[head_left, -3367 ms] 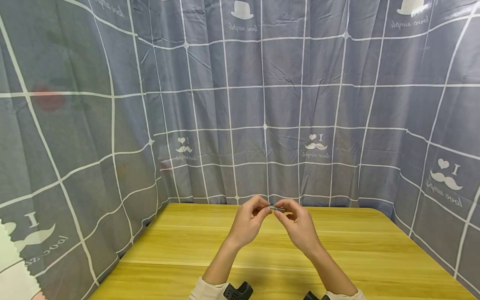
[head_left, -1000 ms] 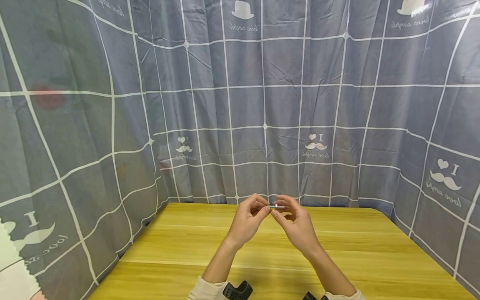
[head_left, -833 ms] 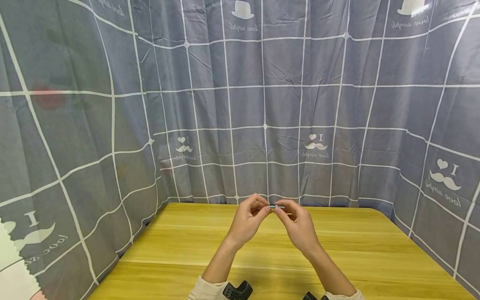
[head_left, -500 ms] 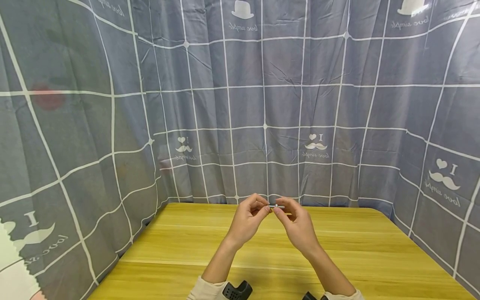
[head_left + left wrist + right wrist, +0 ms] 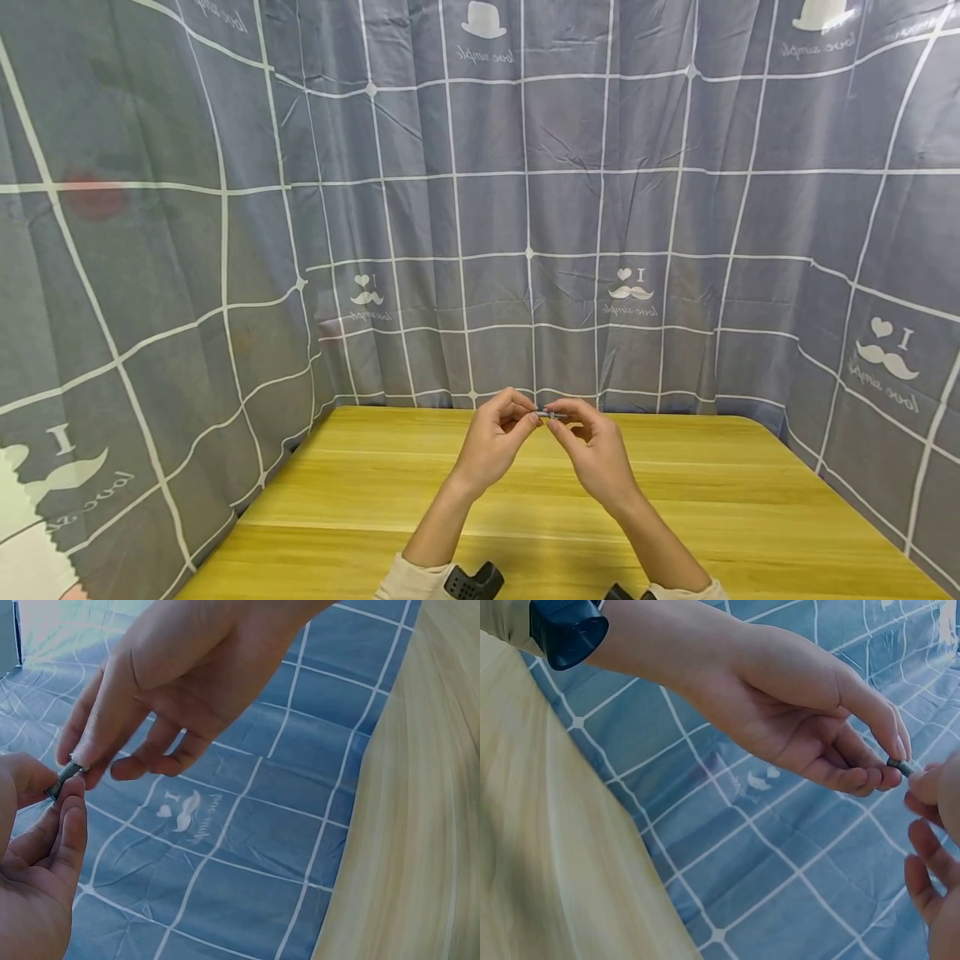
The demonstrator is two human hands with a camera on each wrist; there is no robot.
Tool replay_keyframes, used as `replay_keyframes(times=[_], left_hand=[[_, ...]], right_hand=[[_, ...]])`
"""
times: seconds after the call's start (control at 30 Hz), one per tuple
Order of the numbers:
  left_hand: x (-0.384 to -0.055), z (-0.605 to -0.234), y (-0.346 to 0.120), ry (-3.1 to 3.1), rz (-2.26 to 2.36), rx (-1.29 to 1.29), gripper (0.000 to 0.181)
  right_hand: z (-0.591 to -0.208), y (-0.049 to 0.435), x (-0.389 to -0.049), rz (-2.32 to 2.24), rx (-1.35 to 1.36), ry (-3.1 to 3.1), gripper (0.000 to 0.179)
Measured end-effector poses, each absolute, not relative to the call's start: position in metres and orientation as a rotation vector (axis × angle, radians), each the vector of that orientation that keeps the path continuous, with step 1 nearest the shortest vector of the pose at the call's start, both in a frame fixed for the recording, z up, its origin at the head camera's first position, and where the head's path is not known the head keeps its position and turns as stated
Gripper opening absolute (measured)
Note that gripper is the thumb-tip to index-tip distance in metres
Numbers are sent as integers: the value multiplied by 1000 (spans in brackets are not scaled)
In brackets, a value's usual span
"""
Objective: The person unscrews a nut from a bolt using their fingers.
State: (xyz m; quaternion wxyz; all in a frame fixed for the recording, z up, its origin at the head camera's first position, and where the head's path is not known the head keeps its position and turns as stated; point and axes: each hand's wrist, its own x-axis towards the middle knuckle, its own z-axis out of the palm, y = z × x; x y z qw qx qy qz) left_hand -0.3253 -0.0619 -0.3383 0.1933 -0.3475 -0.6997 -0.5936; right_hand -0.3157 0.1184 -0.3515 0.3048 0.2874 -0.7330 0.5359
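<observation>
Just above the far part of the table, both hands meet at a small metal bolt (image 5: 543,413) held roughly level. My left hand (image 5: 491,442) pinches the bolt at its left end between thumb and fingers. In the left wrist view, the grey threaded shank (image 5: 67,773) shows between the two hands. With thumb and forefinger, my right hand (image 5: 596,454) pinches a small nut (image 5: 553,415) on the shank; its other fingers are loosely curled. The nut is mostly covered by fingertips. In the right wrist view, the bolt's dark end (image 5: 892,761) shows at the left fingertips.
A yellow wood-grain table (image 5: 360,500) lies beneath the hands. Grey-blue checked curtains (image 5: 570,208) enclose it at the back and both sides. A black wrist device (image 5: 476,581) sits at the left sleeve cuff.
One second ago the right thumb and forefinger were spread off the nut, leaving it visible; now they pinch it again. The left hand has kept its hold on the bolt, nearly still.
</observation>
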Motion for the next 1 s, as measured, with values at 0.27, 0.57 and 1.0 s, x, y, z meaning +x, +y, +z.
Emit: replay_keyframes(times=[0.27, 0.57, 1.0], left_hand=[[-318, -332, -63, -1981, -1647, -954, 6], [-296, -316, -61, -1963, -1648, -972, 5], [-315, -330, -61, -1983, -1644, -948, 4]], right_hand=[[-352, 117, -316, 1475, 749, -1969, 29], [-353, 119, -316, 1435, 746, -1951, 30], [-353, 119, -317, 1415, 758, -1908, 30]])
